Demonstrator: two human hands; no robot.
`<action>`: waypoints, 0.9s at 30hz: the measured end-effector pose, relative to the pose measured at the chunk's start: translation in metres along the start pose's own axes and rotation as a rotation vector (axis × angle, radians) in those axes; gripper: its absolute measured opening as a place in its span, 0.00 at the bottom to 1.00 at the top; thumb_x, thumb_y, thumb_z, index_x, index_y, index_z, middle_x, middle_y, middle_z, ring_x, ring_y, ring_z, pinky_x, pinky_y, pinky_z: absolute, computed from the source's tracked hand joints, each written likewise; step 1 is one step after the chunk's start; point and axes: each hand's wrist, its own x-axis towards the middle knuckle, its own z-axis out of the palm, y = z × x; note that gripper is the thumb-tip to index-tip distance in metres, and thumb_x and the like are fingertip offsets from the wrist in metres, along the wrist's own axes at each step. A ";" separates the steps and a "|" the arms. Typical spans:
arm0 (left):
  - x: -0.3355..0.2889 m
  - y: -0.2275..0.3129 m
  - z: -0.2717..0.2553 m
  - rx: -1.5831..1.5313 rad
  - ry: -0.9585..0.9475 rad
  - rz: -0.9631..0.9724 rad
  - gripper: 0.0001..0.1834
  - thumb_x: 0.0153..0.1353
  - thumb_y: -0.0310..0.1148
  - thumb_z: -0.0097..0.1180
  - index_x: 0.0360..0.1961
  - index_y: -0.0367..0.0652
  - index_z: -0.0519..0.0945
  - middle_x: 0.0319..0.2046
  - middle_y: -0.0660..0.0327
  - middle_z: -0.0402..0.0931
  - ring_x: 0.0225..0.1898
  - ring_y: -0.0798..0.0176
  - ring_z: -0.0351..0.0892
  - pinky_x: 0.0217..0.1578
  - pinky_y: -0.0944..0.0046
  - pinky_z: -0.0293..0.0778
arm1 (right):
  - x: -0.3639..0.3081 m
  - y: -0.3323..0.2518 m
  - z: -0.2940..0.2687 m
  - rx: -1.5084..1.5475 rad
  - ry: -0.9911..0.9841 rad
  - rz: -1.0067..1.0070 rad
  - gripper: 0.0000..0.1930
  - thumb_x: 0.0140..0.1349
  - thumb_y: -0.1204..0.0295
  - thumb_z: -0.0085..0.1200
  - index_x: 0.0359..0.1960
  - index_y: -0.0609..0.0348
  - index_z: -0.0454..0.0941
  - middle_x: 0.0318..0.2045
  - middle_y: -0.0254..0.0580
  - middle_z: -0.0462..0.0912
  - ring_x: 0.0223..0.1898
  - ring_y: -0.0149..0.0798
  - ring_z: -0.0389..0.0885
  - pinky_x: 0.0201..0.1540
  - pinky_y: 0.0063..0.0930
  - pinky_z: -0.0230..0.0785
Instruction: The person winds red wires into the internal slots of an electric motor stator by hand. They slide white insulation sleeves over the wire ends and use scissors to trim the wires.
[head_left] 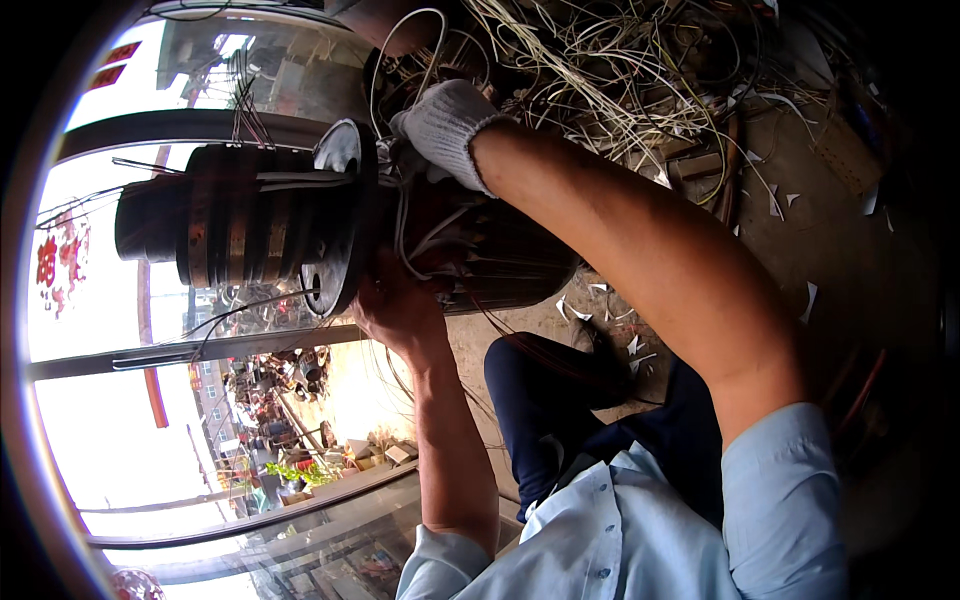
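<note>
A dark motor rotor (500,262) lies on its side in front of me, with a stack of slip rings (237,215) on its left end. A round metal flange (349,250) stands between the rings and the winding. My right hand (445,130), in a white knitted glove, is closed at the flange's upper edge, where a pale wire (428,55) loops up beside it. My bare left hand (396,305) is curled against the rotor's underside behind the flange; its fingertips are in shadow among the wires. White lead wires (405,235) hang between the hands.
A heap of tangled pale wire (600,80) lies at the far right. White scraps (808,302) are scattered over the floor (740,290). On the left, a window with metal bars (250,343) stands close to the rotor. My bent knee (520,370) is below the rotor.
</note>
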 end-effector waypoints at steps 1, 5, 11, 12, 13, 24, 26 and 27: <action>0.001 0.002 0.001 0.040 0.004 0.015 0.17 0.66 0.37 0.58 0.47 0.33 0.83 0.43 0.46 0.85 0.42 0.46 0.83 0.45 0.52 0.76 | 0.000 0.003 0.002 -0.099 0.052 -0.061 0.13 0.58 0.73 0.59 0.45 0.52 0.81 0.36 0.41 0.87 0.40 0.43 0.87 0.42 0.36 0.79; 0.003 -0.013 -0.004 0.051 0.046 0.002 0.15 0.64 0.36 0.60 0.41 0.33 0.86 0.37 0.47 0.86 0.37 0.47 0.84 0.42 0.53 0.76 | 0.004 0.000 0.004 -0.111 0.064 -0.088 0.11 0.62 0.71 0.53 0.45 0.52 0.83 0.35 0.40 0.88 0.41 0.43 0.88 0.41 0.37 0.79; -0.012 0.005 -0.003 0.185 0.142 0.076 0.13 0.66 0.37 0.59 0.41 0.37 0.86 0.35 0.50 0.84 0.36 0.50 0.83 0.40 0.55 0.77 | 0.005 0.005 0.001 -0.081 0.022 -0.143 0.12 0.65 0.68 0.50 0.45 0.51 0.84 0.32 0.46 0.87 0.38 0.48 0.87 0.38 0.41 0.79; -0.012 -0.002 -0.005 0.189 0.142 0.144 0.13 0.66 0.36 0.59 0.42 0.37 0.86 0.35 0.50 0.84 0.37 0.51 0.83 0.40 0.55 0.77 | 0.008 0.008 0.005 -0.097 0.151 -0.158 0.12 0.66 0.68 0.49 0.44 0.51 0.84 0.32 0.47 0.86 0.37 0.48 0.87 0.38 0.41 0.79; -0.011 -0.009 -0.005 0.187 0.142 0.211 0.12 0.66 0.35 0.59 0.42 0.38 0.86 0.36 0.51 0.84 0.38 0.51 0.83 0.39 0.55 0.77 | 0.011 0.016 0.010 -0.119 0.281 -0.170 0.12 0.67 0.67 0.49 0.44 0.52 0.84 0.31 0.47 0.86 0.36 0.49 0.87 0.37 0.41 0.79; -0.020 -0.006 -0.013 0.161 0.076 0.309 0.09 0.69 0.23 0.53 0.47 0.33 0.83 0.46 0.48 0.79 0.43 0.51 0.82 0.37 0.57 0.80 | 0.033 0.037 0.002 -0.197 0.221 -0.249 0.15 0.65 0.68 0.49 0.49 0.46 0.84 0.34 0.51 0.85 0.39 0.52 0.86 0.40 0.45 0.79; -0.020 -0.007 -0.013 0.059 0.061 0.238 0.09 0.69 0.22 0.53 0.46 0.33 0.82 0.46 0.49 0.79 0.43 0.51 0.82 0.38 0.57 0.80 | 0.042 0.048 0.018 -0.003 0.234 -0.198 0.14 0.67 0.64 0.50 0.47 0.49 0.85 0.34 0.51 0.85 0.38 0.51 0.86 0.41 0.44 0.79; -0.021 -0.006 -0.016 0.184 0.056 0.345 0.09 0.69 0.21 0.51 0.46 0.32 0.82 0.47 0.49 0.78 0.44 0.52 0.81 0.40 0.58 0.79 | 0.043 0.050 0.020 0.069 0.216 -0.197 0.15 0.68 0.61 0.50 0.46 0.51 0.85 0.33 0.51 0.85 0.38 0.51 0.86 0.41 0.44 0.79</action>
